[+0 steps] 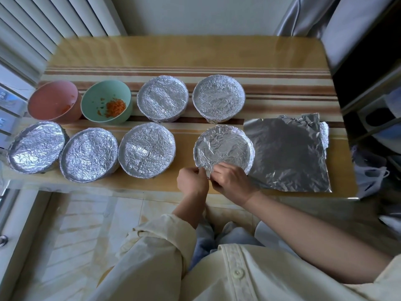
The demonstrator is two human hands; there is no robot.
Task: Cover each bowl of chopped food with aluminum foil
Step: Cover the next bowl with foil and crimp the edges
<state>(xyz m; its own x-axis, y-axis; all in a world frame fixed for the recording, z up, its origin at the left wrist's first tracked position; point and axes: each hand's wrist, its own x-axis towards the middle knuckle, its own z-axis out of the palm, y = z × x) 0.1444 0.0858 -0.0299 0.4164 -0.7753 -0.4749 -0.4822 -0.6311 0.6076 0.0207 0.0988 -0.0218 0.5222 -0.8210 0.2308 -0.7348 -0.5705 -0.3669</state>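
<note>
- While the table carries two rows of bowls, the loose foil sheets lie flat at its right end, just beside the bowl being worked on.
- Five wrapped bowls stand finished, two in the back row and three in front, their foil drawn tight over the rims.
- A sixth, the near-right bowl, has foil over its top; the step in hand looks like crimping that edge down at the near rim.
- At the back left, the pink bowl and the green bowl stand uncovered, so two are left to do.
- Both hands meet at the near rim: the left hand and right hand each pinch the foil flap with curled fingers.
- Next, probably: tuck the flap under, then take a fresh sheet.
</note>
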